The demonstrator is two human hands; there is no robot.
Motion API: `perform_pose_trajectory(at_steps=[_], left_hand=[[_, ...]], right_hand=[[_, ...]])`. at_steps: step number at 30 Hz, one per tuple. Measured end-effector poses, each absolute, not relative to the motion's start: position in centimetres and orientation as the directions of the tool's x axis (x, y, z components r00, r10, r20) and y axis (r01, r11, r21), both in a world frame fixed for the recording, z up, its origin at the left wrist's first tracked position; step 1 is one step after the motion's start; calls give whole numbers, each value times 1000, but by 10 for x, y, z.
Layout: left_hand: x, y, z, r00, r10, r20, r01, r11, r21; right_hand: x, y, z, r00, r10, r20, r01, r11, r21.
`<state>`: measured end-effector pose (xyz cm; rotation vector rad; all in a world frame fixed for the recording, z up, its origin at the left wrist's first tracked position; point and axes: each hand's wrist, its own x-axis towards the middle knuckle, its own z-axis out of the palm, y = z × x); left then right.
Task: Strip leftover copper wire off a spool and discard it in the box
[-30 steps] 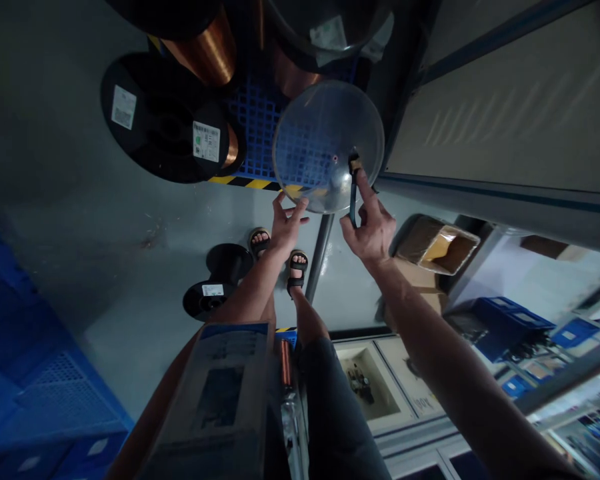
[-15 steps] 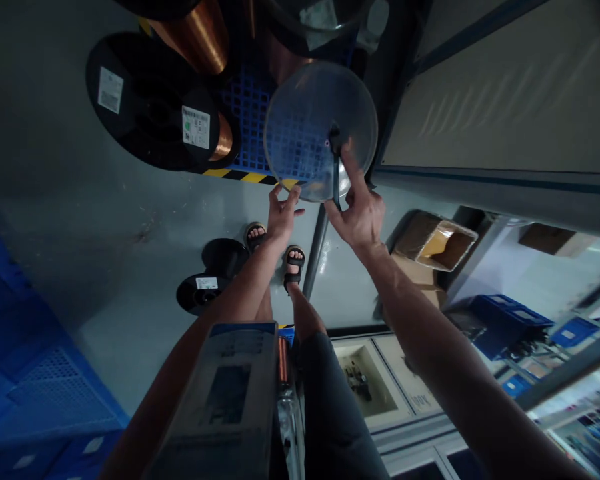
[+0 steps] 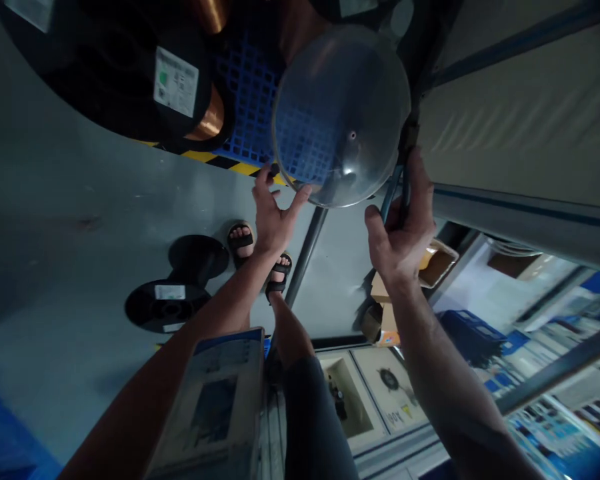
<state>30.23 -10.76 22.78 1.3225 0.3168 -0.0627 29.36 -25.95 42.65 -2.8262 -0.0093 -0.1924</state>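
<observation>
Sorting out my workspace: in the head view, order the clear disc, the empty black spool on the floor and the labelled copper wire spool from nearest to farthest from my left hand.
1. Clear disc, touching the left hand's fingertips, just above.
2. Labelled copper wire spool, upper left.
3. Empty black spool, lower left on the floor.

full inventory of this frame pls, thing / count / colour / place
clear disc: 1, transparent, top centre, on a thin pole
copper wire spool: 1 plainly seen, black flanges, white label, top left on a blue grid pallet
empty spool: 1, black, lying on the grey floor at left
hazard stripe: 1, yellow-black, along the pallet edge
cardboard box: 1, brown, open, right of centre
blue bins: several, lower right, blurred
tool: 1, dark handles, in the right hand
left hand: fingers open, touching the disc's lower rim
right hand: closed around the tool
sandalled feet: 2, on the floor
</observation>
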Motion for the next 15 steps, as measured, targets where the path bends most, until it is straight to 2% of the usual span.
perform_pose_trajectory(at_steps=[2, 3, 6, 9, 11, 13, 15], left_hand=[[301, -109, 221, 964, 210, -162, 129, 164, 978], [300, -109, 219, 963, 216, -160, 130, 148, 980], [300, -109, 214, 963, 176, -203, 178, 148, 973], [301, -107, 216, 984, 104, -147, 125, 194, 973], [301, -107, 219, 988, 76, -137, 116, 231, 966], [302, -107, 221, 987, 65, -149, 129, 245, 961], [302, -108, 221, 987, 64, -144, 126, 236, 964]], right_hand=[[292, -266, 419, 994, -21, 104, 5, -970, -242], [291, -269, 416, 996, -28, 90, -7, -976, -218], [288, -272, 412, 994, -30, 101, -15, -988, -155], [284, -274, 411, 981, -20, 191, -5, -997, -79], [283, -277, 412, 975, -14, 224, 6, -996, -86], [283, -280, 414, 987, -6, 162, 16, -991, -134], [284, -283, 420, 999, 15, 43, 19, -994, -108]])
